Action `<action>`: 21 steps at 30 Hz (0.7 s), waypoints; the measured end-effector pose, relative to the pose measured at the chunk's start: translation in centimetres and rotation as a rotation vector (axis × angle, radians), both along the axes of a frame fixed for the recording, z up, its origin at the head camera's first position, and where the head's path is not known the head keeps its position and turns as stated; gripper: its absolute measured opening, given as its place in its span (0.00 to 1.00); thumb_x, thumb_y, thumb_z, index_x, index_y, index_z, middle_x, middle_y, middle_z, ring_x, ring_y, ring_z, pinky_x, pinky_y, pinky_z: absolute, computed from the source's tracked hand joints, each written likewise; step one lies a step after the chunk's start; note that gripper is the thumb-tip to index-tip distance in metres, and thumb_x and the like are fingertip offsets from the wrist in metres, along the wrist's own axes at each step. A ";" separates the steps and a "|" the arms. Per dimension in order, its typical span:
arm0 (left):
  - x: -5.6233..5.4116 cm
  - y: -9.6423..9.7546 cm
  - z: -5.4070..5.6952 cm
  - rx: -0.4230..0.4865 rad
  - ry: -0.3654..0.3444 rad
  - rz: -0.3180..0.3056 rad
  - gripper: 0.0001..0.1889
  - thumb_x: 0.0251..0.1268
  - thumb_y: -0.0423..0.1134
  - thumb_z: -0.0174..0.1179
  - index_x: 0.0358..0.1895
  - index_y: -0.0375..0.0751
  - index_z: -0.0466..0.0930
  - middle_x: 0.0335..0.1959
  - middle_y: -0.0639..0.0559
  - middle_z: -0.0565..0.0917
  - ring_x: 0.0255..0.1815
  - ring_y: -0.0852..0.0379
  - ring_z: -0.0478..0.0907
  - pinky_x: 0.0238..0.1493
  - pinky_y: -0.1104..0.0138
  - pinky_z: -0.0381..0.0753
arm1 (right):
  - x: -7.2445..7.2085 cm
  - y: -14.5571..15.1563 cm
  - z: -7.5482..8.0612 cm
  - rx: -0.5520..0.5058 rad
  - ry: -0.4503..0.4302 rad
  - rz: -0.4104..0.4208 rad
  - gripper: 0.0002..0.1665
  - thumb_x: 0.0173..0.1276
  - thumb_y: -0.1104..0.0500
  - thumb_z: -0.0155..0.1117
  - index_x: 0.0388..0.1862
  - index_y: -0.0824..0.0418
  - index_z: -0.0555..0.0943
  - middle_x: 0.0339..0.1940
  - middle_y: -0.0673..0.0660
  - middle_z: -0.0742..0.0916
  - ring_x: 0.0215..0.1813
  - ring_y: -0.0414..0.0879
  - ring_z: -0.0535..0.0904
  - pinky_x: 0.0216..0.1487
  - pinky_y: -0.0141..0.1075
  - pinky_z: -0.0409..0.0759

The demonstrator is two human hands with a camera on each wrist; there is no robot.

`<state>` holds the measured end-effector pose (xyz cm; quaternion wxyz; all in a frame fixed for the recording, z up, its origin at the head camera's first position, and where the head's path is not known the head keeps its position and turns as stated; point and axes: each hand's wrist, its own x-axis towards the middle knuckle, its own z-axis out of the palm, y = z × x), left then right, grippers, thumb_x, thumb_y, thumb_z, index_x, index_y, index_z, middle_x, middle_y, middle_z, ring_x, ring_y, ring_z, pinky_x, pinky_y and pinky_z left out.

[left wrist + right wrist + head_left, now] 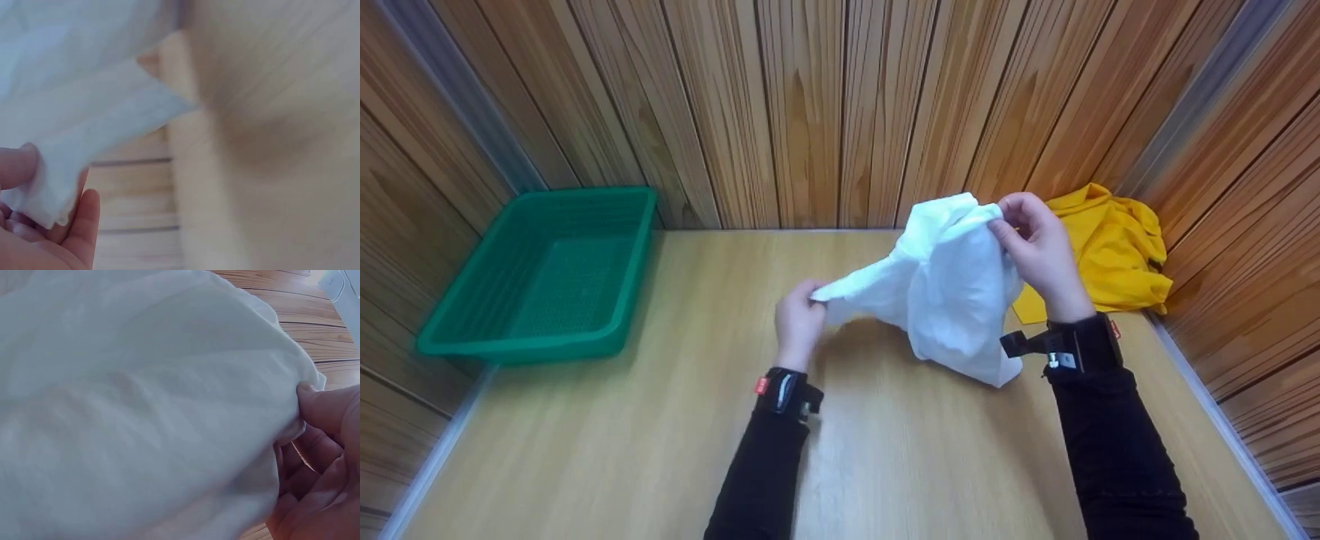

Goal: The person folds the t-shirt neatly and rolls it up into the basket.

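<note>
A white cloth [960,292] hangs between both hands over the table, bunched and folded, with its lower corner drooping on the right side. My left hand [799,319] pinches one pulled-out end of it. In the left wrist view the thumb [17,166] presses the white fabric [73,112] against the fingers. Higher up and to the right, my right hand [1041,247] pinches the cloth's top edge between thumb and fingers. The right wrist view shows the thumb [323,405] on the edge of the cloth [157,422], which fills most of that view.
A green plastic basket [619,322] stands at the left of the wooden table [660,450]. Behind the right hand, a crumpled yellow cloth [1117,255] lies in the back right corner. Wood-panelled walls [802,112] enclose the back and both sides.
</note>
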<state>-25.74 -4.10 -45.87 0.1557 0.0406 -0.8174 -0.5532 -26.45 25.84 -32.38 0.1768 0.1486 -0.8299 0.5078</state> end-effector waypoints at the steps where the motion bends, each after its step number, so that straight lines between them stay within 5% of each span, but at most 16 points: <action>1: 0.0 -0.6 0.7 0.011 0.016 0.014 0.08 0.63 0.26 0.60 0.41 0.39 0.86 0.39 0.47 0.87 0.45 0.48 0.82 0.51 0.55 0.79 | 0.0 0.1 0.0 0.007 0.003 -0.012 0.16 0.74 0.58 0.59 0.52 0.69 0.74 0.43 0.54 0.81 0.45 0.47 0.74 0.48 0.33 0.73; 13: 0.0 -6.4 10.1 -0.052 0.344 0.071 0.06 0.61 0.24 0.61 0.40 0.33 0.85 0.39 0.43 0.87 0.40 0.49 0.82 0.47 0.58 0.80 | -0.7 -1.1 0.6 0.017 0.014 -0.054 0.15 0.74 0.57 0.60 0.52 0.66 0.76 0.44 0.55 0.81 0.44 0.46 0.74 0.47 0.31 0.72; 21: 2.3 -7.8 13.8 -0.078 0.515 0.078 0.06 0.64 0.23 0.60 0.41 0.30 0.84 0.38 0.43 0.87 0.39 0.53 0.83 0.45 0.63 0.81 | -0.3 -2.4 0.7 -0.025 0.066 -0.002 0.16 0.73 0.60 0.61 0.51 0.71 0.75 0.45 0.57 0.82 0.44 0.48 0.76 0.48 0.32 0.75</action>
